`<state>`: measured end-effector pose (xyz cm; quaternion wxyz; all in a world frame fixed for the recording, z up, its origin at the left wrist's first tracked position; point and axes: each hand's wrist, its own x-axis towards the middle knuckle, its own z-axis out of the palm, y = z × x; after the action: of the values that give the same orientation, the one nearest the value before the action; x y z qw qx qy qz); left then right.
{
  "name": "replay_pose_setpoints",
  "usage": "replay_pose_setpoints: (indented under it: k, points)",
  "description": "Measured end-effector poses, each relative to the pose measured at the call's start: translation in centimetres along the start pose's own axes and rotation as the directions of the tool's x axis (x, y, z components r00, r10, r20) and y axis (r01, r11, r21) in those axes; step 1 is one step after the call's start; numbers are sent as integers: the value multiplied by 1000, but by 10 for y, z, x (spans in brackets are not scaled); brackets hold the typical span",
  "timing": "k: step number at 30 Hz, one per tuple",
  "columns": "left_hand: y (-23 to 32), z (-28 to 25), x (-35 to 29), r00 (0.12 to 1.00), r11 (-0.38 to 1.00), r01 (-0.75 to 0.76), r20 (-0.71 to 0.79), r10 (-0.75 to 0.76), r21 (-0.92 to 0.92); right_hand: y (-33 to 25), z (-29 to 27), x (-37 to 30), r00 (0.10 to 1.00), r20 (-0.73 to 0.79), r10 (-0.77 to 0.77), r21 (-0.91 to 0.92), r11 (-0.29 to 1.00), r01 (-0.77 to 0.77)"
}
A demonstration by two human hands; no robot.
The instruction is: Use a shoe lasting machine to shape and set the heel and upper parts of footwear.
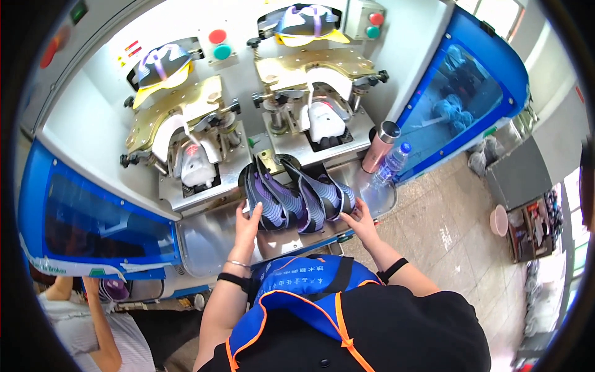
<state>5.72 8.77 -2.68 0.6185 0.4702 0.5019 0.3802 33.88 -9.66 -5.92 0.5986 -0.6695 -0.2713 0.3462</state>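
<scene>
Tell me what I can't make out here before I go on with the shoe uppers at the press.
Head view only:
- Left hand fingertips: hidden behind the left shoe upper.
- Right hand grip on the right shoe upper: fingers partly hidden, contact unclear.
- How many uppers are in the stack: they overlap.
- Metal shelf front edge: covered by the person's chest.
- Water bottle base: behind the shelf rim.

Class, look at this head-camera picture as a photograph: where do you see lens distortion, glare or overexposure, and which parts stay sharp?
Head view: fisheye bends the machine's blue side panels toward a black rim; the window at top right is blown out; pale glare lies on the steel shelf; left hand, right hand and the purple shoe uppers look fairly sharp.
</scene>
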Motion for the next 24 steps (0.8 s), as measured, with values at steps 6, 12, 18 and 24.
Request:
replay_pose_setpoints:
  k: [6, 12, 18, 24]
  points:
    - [37, -7, -36, 889, 850, -410, -65, 454, 330, -1, -24, -8, 953, -261, 154, 154, 981, -117]
    - [244, 56, -148, 250, 837, -490, 880, 404, -245, 14, -36, 1, 923, -333, 195, 107, 980, -169]
    - [271, 108, -219, 147, 342, -274, 313, 938, -899, 18, -28, 47, 948, -298, -108, -434, 900, -34]
    - [266, 116, -225, 154, 355, -299, 322, 934, -886, 23, -25, 44, 970, -194, -144, -764, 643, -58]
